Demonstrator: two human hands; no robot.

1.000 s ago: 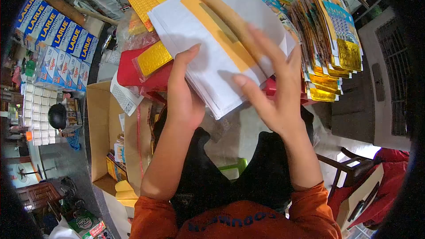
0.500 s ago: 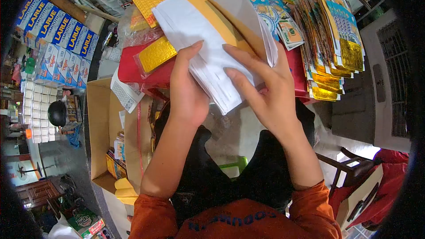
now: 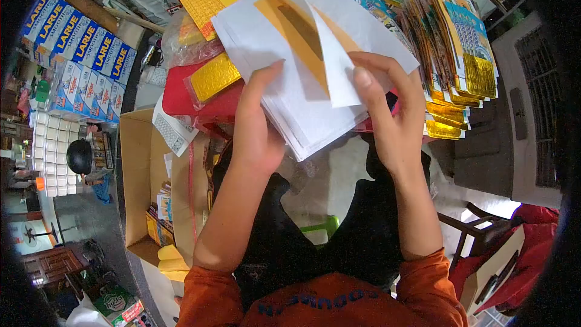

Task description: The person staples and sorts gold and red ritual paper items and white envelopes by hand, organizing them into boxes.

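Note:
My left hand (image 3: pixel 261 121) holds the left edge of a stack of white paper sheets (image 3: pixel 290 112), its thumb on top. A loose top sheet (image 3: pixel 333 54) with an orange-yellow patch stands lifted and curled above the stack. My right hand (image 3: pixel 390 103) pinches this sheet at its right side between thumb and fingers. Just left of the stack, a gold packet (image 3: pixel 215 79) lies on the red table (image 3: pixel 181 94). Farther back is a yellow-orange printed bundle (image 3: pixel 215 0) beside clear plastic.
Tall piles of printed papers with gold pieces (image 3: pixel 460 54) stand at the right. Blue printed notes (image 3: pixel 372 3) lie at the back. An open cardboard box (image 3: pixel 136 175) is at the lower left, with drink cartons (image 3: pixel 85 42) beyond. A chair (image 3: pixel 478 230) stands lower right.
My right hand has moved right and slightly up, off the stack's middle. The top sheet has opened out and curled upward, and the stack beneath is spread wider.

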